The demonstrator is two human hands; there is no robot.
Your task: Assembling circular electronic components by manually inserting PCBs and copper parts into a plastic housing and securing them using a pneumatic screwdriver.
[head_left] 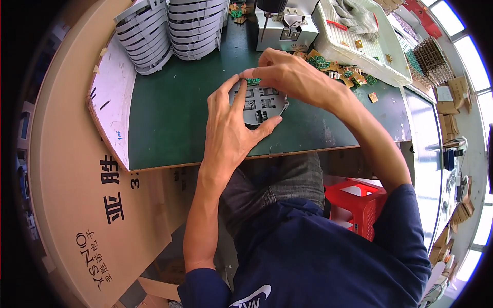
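Note:
A round grey plastic housing [264, 102] with moulded compartments lies on the green work surface in front of me. My left hand [228, 115] grips it, fingers along its left and upper edge, thumb at its lower right edge. At the housing's upper edge sits a small green circuit board [253, 81]. The closed fingertips of my right hand [287, 74] are at that board and meet my left fingertips there. My right palm hides part of the housing's upper right side.
Two stacks of grey plastic housings [197, 31] stand at the back left. Behind my hands is a boxy metal machine [287, 33] with a black-handled driver [271, 6] above it. Loose circuit boards [349, 76] lie beside a white tray [393, 66] holding a glove. A red stool [354, 200] stands below.

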